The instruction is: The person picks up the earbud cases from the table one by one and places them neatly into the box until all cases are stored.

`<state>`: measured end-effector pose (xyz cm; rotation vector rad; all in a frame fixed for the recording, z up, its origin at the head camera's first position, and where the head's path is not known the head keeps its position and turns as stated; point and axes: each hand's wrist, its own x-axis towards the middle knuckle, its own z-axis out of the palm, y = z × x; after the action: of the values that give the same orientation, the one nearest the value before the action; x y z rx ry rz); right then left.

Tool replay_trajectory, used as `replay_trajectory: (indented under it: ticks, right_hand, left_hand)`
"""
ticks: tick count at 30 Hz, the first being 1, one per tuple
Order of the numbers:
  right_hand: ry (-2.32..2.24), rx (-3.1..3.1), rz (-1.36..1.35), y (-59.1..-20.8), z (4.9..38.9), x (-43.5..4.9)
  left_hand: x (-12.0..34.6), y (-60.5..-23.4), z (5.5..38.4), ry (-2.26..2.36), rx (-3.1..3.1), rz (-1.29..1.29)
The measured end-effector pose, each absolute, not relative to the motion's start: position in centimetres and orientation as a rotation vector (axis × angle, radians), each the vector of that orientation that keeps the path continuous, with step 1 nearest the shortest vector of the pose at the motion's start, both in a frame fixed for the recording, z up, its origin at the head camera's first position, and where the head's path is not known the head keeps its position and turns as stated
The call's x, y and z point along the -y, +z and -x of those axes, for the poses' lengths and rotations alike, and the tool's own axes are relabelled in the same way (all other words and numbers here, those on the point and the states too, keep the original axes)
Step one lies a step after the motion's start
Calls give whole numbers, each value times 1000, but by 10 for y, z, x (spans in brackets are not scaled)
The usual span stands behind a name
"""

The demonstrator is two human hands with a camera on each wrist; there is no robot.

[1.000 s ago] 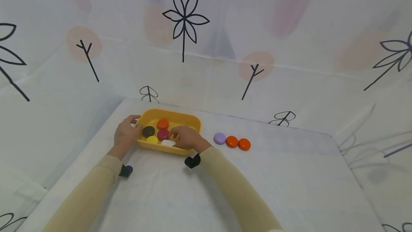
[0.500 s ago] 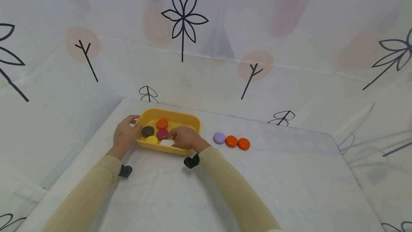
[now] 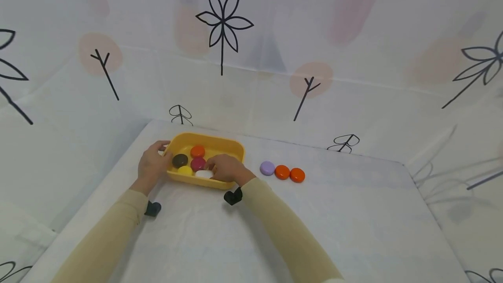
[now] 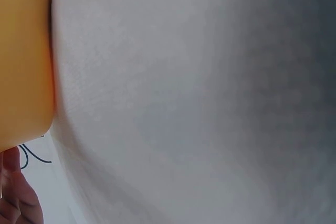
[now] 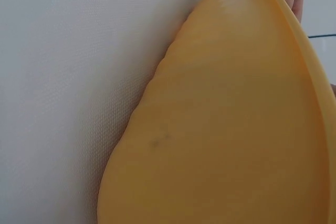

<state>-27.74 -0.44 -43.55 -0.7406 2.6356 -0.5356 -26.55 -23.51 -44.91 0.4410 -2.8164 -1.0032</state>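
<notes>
A yellow plastic tray (image 3: 225, 143) sits at the back left of the white table. My left hand (image 3: 151, 163) grips its left end, thumb near the rim; its fingers show beside the tray wall in the left wrist view. My right hand (image 3: 225, 167) reaches over the front rim, with bent fingers and thumb around the right end of a glossy white disc (image 3: 203, 174). Near it inside lie a magenta disc (image 3: 198, 163), an orange-red disc (image 3: 198, 151), a dark grey disc (image 3: 180, 160) and a yellow disc (image 3: 185, 170). The right hand hides the tray's right inside.
Right of the tray, a lilac disc (image 3: 267, 168) and two orange-red discs, the nearer one (image 3: 282, 172) and the farther one (image 3: 297, 175), lie in a row on the table (image 3: 353, 222). A patterned cloth (image 3: 263, 99) rises behind the table's back edge. Both wrists carry dark camera mounts.
Both hands, the tray and the discs keep their places relative to each other. The head view has shifted very slightly.
</notes>
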Motion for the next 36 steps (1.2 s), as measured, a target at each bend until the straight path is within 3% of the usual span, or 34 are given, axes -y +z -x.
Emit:
replay_trajectory:
  ticks: [36]
  right_hand:
    - [-468, -2717, 809, -427, 277, 2]
  left_hand:
    - [239, -451, 267, -1004, 2842, -427]
